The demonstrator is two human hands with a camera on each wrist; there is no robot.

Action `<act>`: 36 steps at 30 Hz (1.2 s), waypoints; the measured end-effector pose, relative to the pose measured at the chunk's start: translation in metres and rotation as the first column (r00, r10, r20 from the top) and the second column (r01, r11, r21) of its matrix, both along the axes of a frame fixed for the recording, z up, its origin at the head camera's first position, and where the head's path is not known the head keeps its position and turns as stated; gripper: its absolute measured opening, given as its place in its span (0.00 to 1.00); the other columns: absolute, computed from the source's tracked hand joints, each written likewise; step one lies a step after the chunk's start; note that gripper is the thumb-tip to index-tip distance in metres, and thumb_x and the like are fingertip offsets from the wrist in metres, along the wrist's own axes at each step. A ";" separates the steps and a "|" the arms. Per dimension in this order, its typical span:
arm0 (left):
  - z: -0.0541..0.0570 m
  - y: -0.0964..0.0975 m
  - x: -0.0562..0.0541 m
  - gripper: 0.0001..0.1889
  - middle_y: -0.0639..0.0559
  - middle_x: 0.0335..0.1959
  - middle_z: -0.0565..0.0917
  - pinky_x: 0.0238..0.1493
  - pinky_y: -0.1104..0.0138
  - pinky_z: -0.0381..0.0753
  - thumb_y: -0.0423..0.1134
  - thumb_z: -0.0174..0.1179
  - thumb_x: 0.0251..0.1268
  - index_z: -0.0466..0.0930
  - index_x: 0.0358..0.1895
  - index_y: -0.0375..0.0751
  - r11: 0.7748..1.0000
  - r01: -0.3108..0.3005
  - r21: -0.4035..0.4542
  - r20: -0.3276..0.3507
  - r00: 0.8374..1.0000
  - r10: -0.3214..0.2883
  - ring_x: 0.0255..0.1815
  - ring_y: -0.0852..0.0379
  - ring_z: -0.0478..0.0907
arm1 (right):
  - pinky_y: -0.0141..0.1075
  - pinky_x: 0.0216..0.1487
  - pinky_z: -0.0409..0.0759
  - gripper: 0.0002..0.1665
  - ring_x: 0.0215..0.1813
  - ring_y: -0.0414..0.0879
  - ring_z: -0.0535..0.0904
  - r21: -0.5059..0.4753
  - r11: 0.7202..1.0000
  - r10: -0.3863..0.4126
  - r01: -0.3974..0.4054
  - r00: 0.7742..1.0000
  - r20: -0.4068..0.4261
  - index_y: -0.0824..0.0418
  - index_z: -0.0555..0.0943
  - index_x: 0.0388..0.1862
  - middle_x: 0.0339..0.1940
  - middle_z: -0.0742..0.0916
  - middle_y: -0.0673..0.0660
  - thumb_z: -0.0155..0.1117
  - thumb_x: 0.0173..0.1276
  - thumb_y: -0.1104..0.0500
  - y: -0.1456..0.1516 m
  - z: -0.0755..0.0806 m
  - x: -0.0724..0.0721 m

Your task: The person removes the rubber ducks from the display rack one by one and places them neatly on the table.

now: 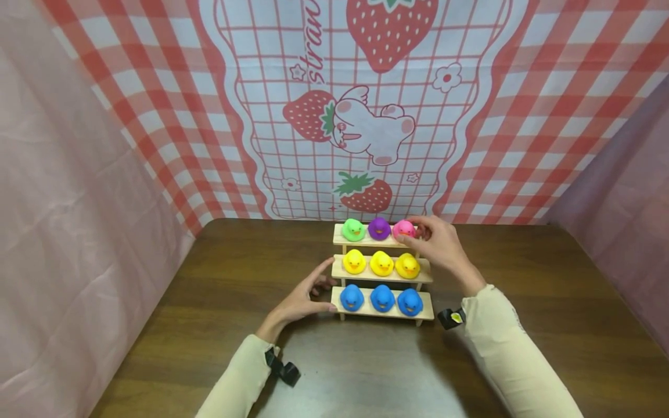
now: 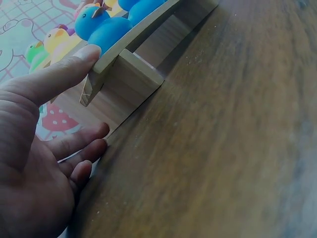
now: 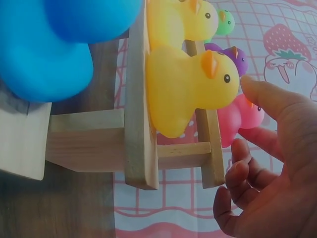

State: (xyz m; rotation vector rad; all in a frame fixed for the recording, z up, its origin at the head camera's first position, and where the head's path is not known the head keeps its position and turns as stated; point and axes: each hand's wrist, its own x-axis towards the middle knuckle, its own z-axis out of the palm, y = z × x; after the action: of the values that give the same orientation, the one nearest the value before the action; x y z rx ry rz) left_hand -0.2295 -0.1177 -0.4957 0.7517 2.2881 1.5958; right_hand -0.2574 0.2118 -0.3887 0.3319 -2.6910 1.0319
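A three-step wooden display stand holds rubber ducks in rows. The top step carries a green duck, a purple duck and a pink duck. Yellow ducks fill the middle step, and blue ducks sit on the lowest one. My right hand pinches the pink duck between thumb and index finger at the right end; its other fingers curl loosely below, as the right wrist view shows. At the stand's left side, my left hand rests its thumb against the lowest step's end, fingers relaxed.
The stand is on a brown wooden table, close to its back edge. Behind hangs a red-and-white checked cloth with strawberry prints. A pale pink curtain borders the left side. Each wrist wears a small black camera.
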 end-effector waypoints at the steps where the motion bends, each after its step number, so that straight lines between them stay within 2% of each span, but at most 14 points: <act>1: 0.000 0.000 0.000 0.55 0.35 0.59 0.80 0.54 0.59 0.69 0.36 0.73 0.53 0.47 0.81 0.56 1.000 0.002 0.001 -0.001 1.000 -0.002 0.58 0.41 0.75 | 0.36 0.37 0.72 0.29 0.35 0.49 0.73 0.002 1.000 -0.002 0.002 1.000 0.000 0.62 0.82 0.58 0.34 0.83 0.58 0.74 0.62 0.48 0.000 0.000 0.000; 12: 0.001 0.001 0.001 0.55 0.35 0.58 0.80 0.54 0.59 0.69 0.36 0.73 0.54 0.47 0.82 0.55 1.000 0.012 0.005 -0.008 1.000 -0.012 0.58 0.40 0.75 | 0.35 0.37 0.74 0.31 0.36 0.49 0.73 -0.013 1.000 -0.026 0.026 0.999 0.031 0.62 0.83 0.57 0.36 0.84 0.59 0.73 0.63 0.44 0.010 0.007 0.006; 19: -0.001 0.000 0.001 0.54 0.35 0.58 0.80 0.54 0.60 0.68 0.36 0.73 0.54 0.47 0.82 0.56 1.000 0.010 0.001 -0.010 1.000 -0.010 0.58 0.42 0.75 | 0.31 0.35 0.74 0.31 0.35 0.49 0.74 0.003 0.999 -0.039 0.039 0.999 0.006 0.64 0.82 0.58 0.34 0.85 0.60 0.73 0.63 0.46 0.025 0.015 0.011; 24: -0.001 0.000 0.001 0.54 0.35 0.58 0.80 0.54 0.61 0.68 0.35 0.73 0.54 0.47 0.82 0.55 1.000 0.011 0.004 -0.007 1.000 -0.011 0.58 0.43 0.74 | 0.28 0.33 0.72 0.30 0.34 0.48 0.73 0.014 0.998 -0.065 0.066 0.997 -0.044 0.65 0.83 0.56 0.32 0.84 0.59 0.74 0.62 0.48 0.040 0.018 0.015; 31: 0.001 -0.001 0.001 0.54 0.35 0.58 0.80 0.55 0.59 0.68 0.36 0.73 0.54 0.48 0.82 0.56 1.000 0.005 0.004 0.003 1.000 -0.005 0.58 0.42 0.74 | 0.26 0.32 0.72 0.31 0.34 0.45 0.73 0.016 0.993 -0.119 0.119 0.992 -0.035 0.62 0.84 0.55 0.33 0.84 0.58 0.73 0.62 0.42 0.059 0.019 0.021; 36: 0.000 -0.001 0.001 0.55 0.34 0.58 0.80 0.54 0.59 0.68 0.37 0.73 0.55 0.47 0.82 0.55 1.000 0.015 0.009 -0.001 1.000 -0.015 0.58 0.41 0.74 | 0.28 0.31 0.71 0.31 0.34 0.44 0.72 0.024 0.990 -0.141 0.142 0.990 -0.017 0.62 0.83 0.55 0.34 0.84 0.58 0.72 0.63 0.41 0.073 0.013 0.025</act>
State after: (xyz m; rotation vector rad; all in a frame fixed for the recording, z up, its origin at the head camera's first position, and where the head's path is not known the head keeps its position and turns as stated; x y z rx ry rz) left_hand -0.2287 -0.1188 -0.4955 0.7703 2.2723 1.6004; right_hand -0.2325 0.2848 -0.3756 0.1499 -2.6711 0.9519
